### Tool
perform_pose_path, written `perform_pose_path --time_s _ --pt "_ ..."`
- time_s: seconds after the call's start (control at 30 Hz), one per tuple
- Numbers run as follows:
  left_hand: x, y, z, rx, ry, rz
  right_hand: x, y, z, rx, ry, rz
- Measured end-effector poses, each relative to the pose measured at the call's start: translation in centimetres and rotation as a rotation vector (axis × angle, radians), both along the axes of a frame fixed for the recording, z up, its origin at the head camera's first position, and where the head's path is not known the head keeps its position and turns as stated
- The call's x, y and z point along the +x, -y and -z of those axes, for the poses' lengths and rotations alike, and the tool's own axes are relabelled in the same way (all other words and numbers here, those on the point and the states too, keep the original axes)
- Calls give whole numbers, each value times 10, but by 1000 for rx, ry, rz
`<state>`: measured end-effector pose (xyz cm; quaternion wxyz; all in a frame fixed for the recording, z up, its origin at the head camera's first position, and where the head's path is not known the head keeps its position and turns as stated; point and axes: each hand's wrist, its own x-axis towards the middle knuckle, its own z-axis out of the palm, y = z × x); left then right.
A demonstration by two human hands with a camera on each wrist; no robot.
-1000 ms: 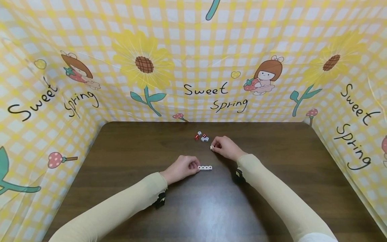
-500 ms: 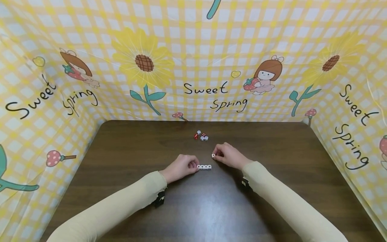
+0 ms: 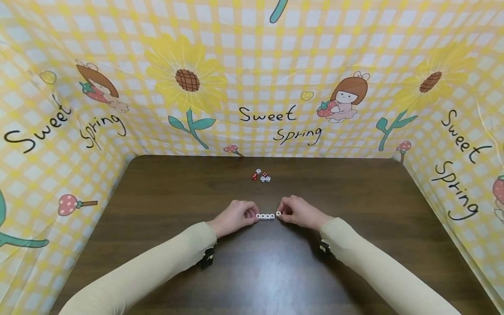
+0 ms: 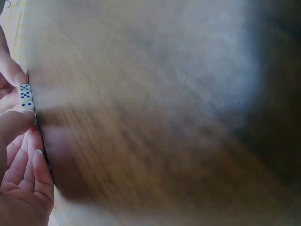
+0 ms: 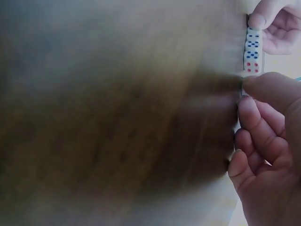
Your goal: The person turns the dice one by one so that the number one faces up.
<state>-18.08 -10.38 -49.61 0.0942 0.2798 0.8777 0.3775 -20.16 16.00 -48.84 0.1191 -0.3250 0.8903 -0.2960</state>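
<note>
A short row of white dice (image 3: 265,216) stands on the table in the middle of the head view. At its left end my left hand (image 3: 232,217) pinches the end die between thumb and fingers. Across from it, my right hand (image 3: 302,212) pinches a separate white die (image 3: 278,213), with a small gap to the row's right end in the head view. Seen from the right wrist, the row of dice (image 5: 252,49) shows blue and red pips on its near side, and the thumb mostly covers the held die. The left thumb likewise covers part of its die.
Beyond the hands lies a loose cluster of dice, with white dice (image 3: 265,179) and a red die (image 3: 254,177) among them. The dark wooden table (image 3: 177,275) has patterned yellow check cloth (image 3: 220,96) around its back and sides.
My right hand has brought its die toward me, from beside the loose cluster to the right end of the row. My left hand has stayed at the row's left end.
</note>
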Motion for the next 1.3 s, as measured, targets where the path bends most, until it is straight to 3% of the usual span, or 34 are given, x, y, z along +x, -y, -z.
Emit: perform_pose_path --time_s 0.23,1.03,1.3 --pt "0 0 -1 -8 13 -4 2 -2 4 -13 36 1" --pt "2 -1 -5 -16 -8 14 7 -2 12 -53 3 2" --pt "-3 6 -9 -10 70 8 7 -2 12 -72 -6 -2"
